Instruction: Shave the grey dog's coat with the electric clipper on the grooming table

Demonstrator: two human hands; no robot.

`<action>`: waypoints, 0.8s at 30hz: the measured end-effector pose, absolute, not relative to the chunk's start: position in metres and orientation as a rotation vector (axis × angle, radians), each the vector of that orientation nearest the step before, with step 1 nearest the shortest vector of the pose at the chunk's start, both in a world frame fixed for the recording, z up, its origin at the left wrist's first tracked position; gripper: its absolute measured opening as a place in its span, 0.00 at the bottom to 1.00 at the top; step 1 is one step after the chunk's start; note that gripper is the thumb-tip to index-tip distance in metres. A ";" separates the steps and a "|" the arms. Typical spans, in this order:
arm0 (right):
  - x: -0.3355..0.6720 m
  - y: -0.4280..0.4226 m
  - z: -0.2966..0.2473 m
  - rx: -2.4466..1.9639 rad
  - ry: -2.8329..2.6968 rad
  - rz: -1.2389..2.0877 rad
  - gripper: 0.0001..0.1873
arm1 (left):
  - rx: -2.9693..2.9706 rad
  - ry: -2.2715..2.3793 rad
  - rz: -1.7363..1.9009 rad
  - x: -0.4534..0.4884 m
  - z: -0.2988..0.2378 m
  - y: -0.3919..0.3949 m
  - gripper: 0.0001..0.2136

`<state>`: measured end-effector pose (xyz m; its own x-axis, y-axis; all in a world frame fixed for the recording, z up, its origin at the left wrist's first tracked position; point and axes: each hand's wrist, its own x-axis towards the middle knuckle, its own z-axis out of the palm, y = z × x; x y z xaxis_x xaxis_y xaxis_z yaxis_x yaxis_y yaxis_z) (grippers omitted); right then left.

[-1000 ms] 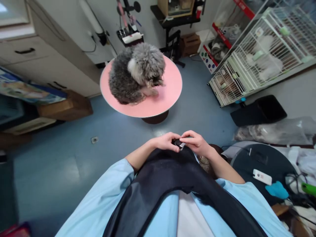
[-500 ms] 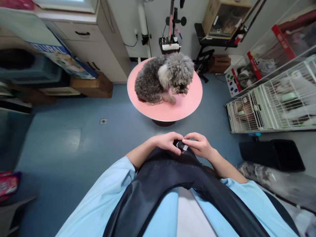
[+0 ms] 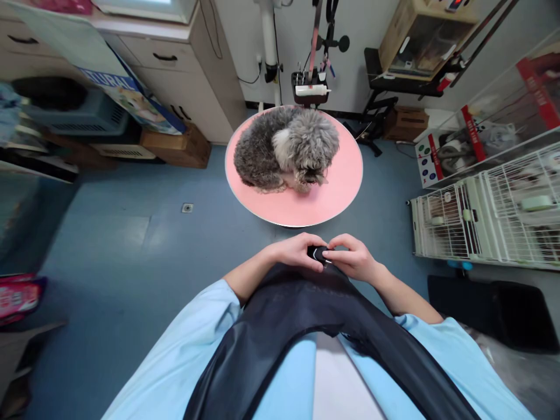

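Observation:
At my waist, my left hand (image 3: 301, 252) is wrapped round a small black hair clipper (image 3: 318, 253), most of whose body is hidden in the palm. My right hand (image 3: 352, 257) pinches the clipper's head end, its fingertips covering most of the blade. Beyond both hands, a curly grey dog (image 3: 280, 149) sits on a round pink grooming table (image 3: 336, 201), its head lowered towards its front paws. Neither hand touches the dog or the table.
A tool holder with a white bottle (image 3: 311, 90) stands behind the table. White wire cages (image 3: 455, 216) line the right side. At the left are a cabinet (image 3: 184, 81), a cardboard box (image 3: 179, 146) and a blue pet carrier (image 3: 79, 114).
The view has shifted, so the cages and cabinet sit further right. The dog's head has dipped lower. My right fingers now cover the clipper's metal blade, which showed before.

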<state>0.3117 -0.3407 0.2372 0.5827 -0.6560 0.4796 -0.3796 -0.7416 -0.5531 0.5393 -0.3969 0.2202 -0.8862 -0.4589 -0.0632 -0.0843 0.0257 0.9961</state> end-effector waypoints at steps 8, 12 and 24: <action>0.306 -0.361 0.226 -2.587 0.826 -1.050 0.18 | 0.616 -1.974 -1.955 0.536 0.216 -0.417 0.23; 0.322 -0.375 0.235 -2.657 0.869 -1.022 0.17 | 0.602 -2.022 -1.931 0.549 0.220 -0.438 0.24; 0.394 -0.415 0.250 -2.671 1.090 -0.987 0.16 | 0.361 -2.035 -2.071 0.601 0.229 -0.508 0.19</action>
<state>0.3943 -0.4149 0.2501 0.5354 -0.6551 0.5330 -0.5952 -0.7405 -0.3122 0.6007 -0.5082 0.2288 -0.9468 -0.3209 -0.0245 -0.0188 -0.0206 0.9996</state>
